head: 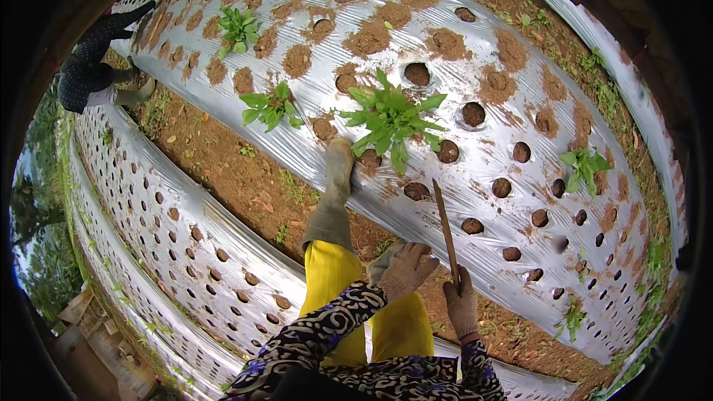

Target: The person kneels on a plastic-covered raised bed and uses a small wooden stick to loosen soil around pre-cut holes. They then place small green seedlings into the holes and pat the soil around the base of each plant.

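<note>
My right hand [461, 302], in a knitted work glove, grips the lower end of a slim brown wooden stick [444, 223]. The stick points away from me, its far tip over the silver plastic mulch film [429, 209] near a planting hole [416, 191]. My left hand [409, 272], gloved too, hovers over my yellow trousers and a rubber boot, fingers slightly apart with nothing visible in them. Ahead lies a cluster of leafy green seedlings [392, 120] on the film, beside several round holes showing dark soil.
My forward rubber boot [338, 170] stands at the bed's edge. Smaller seedling bunches [273, 107] lie about the film, with soil mounds [297, 61] farther off. A bare soil path [223, 150] separates this bed from another film-covered bed [184, 223]. A person [92, 69] bends at the far left.
</note>
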The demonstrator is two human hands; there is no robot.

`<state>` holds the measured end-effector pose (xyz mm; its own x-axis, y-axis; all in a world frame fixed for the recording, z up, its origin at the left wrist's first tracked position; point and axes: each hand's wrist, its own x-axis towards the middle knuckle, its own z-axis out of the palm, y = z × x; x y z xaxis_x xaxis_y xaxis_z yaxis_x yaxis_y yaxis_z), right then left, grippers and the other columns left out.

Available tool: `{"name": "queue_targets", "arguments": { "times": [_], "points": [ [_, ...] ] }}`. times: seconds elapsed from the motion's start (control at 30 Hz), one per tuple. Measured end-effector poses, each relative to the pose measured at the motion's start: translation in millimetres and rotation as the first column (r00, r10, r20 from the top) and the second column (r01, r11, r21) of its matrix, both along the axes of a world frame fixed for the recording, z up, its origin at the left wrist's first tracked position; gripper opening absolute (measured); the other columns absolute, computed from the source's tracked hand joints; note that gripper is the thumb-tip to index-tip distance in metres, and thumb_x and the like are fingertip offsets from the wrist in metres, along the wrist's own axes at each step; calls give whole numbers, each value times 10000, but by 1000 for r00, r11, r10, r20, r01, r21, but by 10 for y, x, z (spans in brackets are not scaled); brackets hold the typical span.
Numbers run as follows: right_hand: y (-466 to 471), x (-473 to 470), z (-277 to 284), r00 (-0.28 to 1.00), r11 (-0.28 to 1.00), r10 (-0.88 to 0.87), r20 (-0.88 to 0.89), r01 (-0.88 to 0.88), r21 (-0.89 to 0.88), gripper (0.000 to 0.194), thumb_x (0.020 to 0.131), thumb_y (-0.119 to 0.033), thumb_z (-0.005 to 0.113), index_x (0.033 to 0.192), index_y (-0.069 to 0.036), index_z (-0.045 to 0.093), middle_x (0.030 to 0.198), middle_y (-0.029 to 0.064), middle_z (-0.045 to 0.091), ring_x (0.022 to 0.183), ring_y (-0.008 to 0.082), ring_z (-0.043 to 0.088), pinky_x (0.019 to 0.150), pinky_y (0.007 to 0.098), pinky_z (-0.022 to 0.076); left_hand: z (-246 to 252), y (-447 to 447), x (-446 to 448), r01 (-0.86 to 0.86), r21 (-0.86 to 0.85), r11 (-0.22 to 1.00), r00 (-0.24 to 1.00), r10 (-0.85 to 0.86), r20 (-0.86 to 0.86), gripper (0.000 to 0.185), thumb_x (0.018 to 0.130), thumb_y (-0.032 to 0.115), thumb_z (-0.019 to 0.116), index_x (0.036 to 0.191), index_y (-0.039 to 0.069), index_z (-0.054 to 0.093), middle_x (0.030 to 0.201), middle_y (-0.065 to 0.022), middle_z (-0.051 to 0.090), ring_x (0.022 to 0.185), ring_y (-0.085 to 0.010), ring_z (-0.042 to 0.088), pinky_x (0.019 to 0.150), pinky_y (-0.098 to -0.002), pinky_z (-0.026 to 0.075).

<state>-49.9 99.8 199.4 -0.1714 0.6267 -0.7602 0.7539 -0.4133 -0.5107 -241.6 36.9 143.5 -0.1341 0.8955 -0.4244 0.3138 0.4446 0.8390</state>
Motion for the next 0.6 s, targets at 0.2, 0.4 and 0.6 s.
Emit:
{"name": "queue_targets", "arguments": {
  "times": [0.2,0.4,0.6],
  "points": [
    [-217,746,323,983,985,-3,182,35,-168,520,1024,-271,602,1478,-38,505,828,105,586,656,188,552,594,393,453,554,-623,-838,-202,-155,967,974,182,-138,493,1021,429,579,1296,21,613,1244,-214,657,1194,-398,604,1038,-473,477],
    [-391,1406,410,958,993,42,284,-10,-114,470,981,-256,616,1377,-8,569,783,101,578,609,203,537,532,422,422,1153,-1429,-1479,-642,-275,715,766,603,-220,472,1030,417,557,1260,11,629,1096,-204,704,1054,-326,678,958,-444,511],
    [-394,1834,393,931,993,37,362,5,-115,456,932,-266,656,1285,21,636,753,111,619,632,211,622,528,388,484,1505,-2792,-1206,-679,-328,656,723,523,-451,500,1002,433,534,1254,18,650,1151,-232,705,1108,-399,665,976,-467,504]
  ]
}}
